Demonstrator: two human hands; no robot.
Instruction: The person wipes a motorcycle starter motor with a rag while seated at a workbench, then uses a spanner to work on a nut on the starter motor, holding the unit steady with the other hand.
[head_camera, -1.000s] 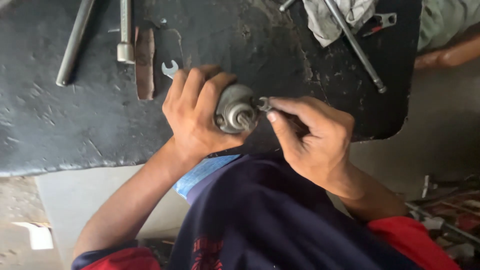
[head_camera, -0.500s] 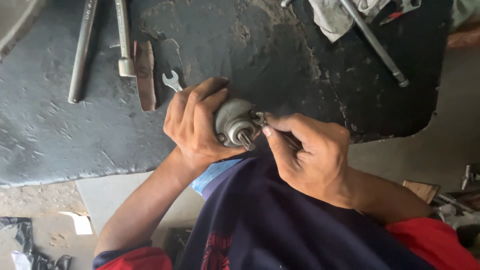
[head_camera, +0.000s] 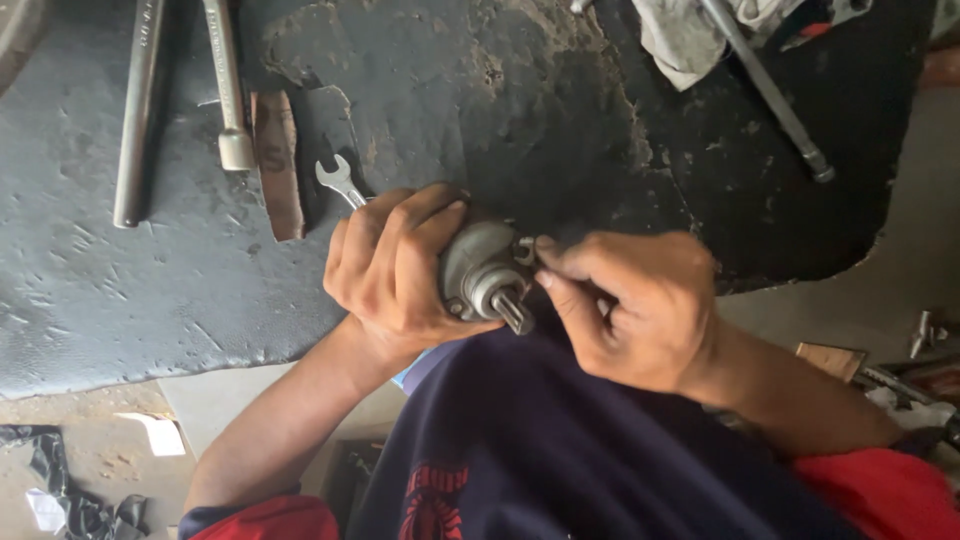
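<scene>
My left hand (head_camera: 392, 265) wraps around a small grey cylindrical motor (head_camera: 483, 274) with a short shaft that sticks out toward me. It rests at the near edge of a dark, worn mat (head_camera: 520, 110). My right hand (head_camera: 628, 305) is closed beside the motor, with fingertips pinched on a small metal fitting at the motor's upper right side. A tool may be hidden inside that fist; I cannot tell. A small open-end spanner (head_camera: 337, 180) lies just behind my left hand.
Two long metal bars (head_camera: 137, 110) and a socket wrench (head_camera: 228, 90) lie at the mat's back left, beside a flat rusty strip (head_camera: 280, 165). A long rod (head_camera: 770, 90) and a rag (head_camera: 690, 35) are at the back right. Loose tools sit on the floor at right.
The view has shifted, so the hands and motor sit lower and more central. The motor's shaft has turned to point more toward me. Both hands keep their hold.
</scene>
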